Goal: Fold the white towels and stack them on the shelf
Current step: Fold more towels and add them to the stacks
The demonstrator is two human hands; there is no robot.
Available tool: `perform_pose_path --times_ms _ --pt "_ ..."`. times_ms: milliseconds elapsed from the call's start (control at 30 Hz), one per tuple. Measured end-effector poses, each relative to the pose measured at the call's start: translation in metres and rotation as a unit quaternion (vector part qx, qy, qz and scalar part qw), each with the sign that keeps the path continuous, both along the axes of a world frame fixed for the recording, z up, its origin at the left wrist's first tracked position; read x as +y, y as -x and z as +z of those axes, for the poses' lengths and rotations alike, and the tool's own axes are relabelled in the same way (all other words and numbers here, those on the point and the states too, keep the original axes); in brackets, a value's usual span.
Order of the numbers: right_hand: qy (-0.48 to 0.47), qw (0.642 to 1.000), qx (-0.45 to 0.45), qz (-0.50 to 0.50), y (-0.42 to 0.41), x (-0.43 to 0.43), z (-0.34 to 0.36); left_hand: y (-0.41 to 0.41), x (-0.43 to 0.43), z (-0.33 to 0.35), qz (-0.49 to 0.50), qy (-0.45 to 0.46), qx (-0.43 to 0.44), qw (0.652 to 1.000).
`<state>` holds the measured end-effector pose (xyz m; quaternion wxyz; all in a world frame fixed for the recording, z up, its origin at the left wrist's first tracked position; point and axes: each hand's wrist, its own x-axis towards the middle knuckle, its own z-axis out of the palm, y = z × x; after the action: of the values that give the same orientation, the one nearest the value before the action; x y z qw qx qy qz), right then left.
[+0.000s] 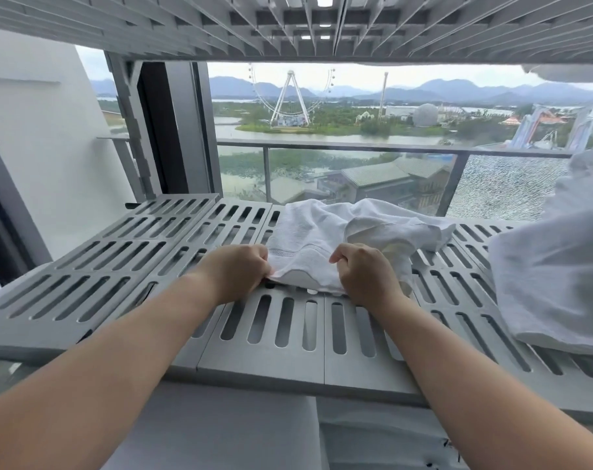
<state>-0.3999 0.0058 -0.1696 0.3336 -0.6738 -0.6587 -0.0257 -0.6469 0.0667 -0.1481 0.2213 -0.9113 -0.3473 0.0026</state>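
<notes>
Both hands pinch the near hem of the crumpled white towel [325,232] on the slatted shelf [118,259], left hand [235,271] and right hand [364,274] equally near; its bulk trails toward one o'clock.

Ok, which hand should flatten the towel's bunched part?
Probably the right. The right hand sits next to the bunched folds of the towel; the left hand grips the flat near-left corner and can anchor it.
</notes>
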Motion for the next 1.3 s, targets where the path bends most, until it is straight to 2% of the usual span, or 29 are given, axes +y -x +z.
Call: perform_pose_path --times_ms 100,200,300,367,433,533,600,700,833,967,1067,1133,1200,1233,1300 --pt "-0.028 0.997 0.076 0.008 -0.008 -0.007 0.003 -0.004 -0.004 0.006 0.034 -0.065 -0.023 0.997" --pt "-0.074 0.987 0.144 -0.003 -0.017 -0.023 0.011 -0.011 -0.009 0.011 0.07 -0.113 -0.134 0.982" --pt "-0.126 0.98 0.15 -0.022 -0.032 -0.041 0.023 -0.024 -0.019 0.013 0.11 -0.118 -0.233 0.959" --pt "-0.16 0.971 0.156 -0.082 -0.049 -0.054 0.028 -0.032 -0.028 0.01 0.154 -0.098 -0.25 0.951" --pt "-0.131 0.959 0.19 -0.167 -0.073 -0.069 0.028 -0.038 -0.037 0.001 0.19 -0.071 -0.233 0.951" --pt "-0.001 0.95 0.219 -0.223 -0.107 -0.095 0.019 -0.051 -0.045 -0.008 0.212 -0.053 -0.181 0.959" --pt "0.048 0.948 0.236 -0.21 -0.118 -0.11 0.014 -0.06 -0.051 -0.012 0.21 -0.055 -0.16 0.963" --pt "0.055 0.942 0.265 -0.196 -0.128 -0.118 0.009 -0.068 -0.056 -0.016 0.202 -0.067 -0.163 0.963" --pt "0.064 0.931 0.331 -0.141 -0.133 -0.107 0.006 -0.08 -0.051 -0.019 0.169 -0.059 -0.212 0.961" --pt "0.076 0.916 0.386 -0.077 -0.133 -0.073 0.01 -0.103 -0.033 -0.015 0.101 -0.03 -0.265 0.959" --pt "0.089 0.893 0.434 -0.077 -0.13 -0.037 0.022 -0.129 -0.014 -0.008 0.013 -0.068 -0.241 0.968" --pt "0.123 0.883 0.444 -0.087 -0.131 -0.006 0.034 -0.145 0.011 -0.003 0.014 -0.053 -0.24 0.969" --pt "0.161 0.876 0.448 -0.077 -0.136 0.025 0.044 -0.162 0.042 -0.001 0.046 0.017 -0.274 0.961" --pt "0.157 0.877 0.449 -0.068 -0.14 0.043 0.047 -0.17 0.059 0.001 0.07 0.051 -0.284 0.955" --pt "0.081 0.877 0.47 -0.054 -0.15 0.073 0.05 -0.178 0.09 0.008 0.122 0.087 -0.294 0.944"
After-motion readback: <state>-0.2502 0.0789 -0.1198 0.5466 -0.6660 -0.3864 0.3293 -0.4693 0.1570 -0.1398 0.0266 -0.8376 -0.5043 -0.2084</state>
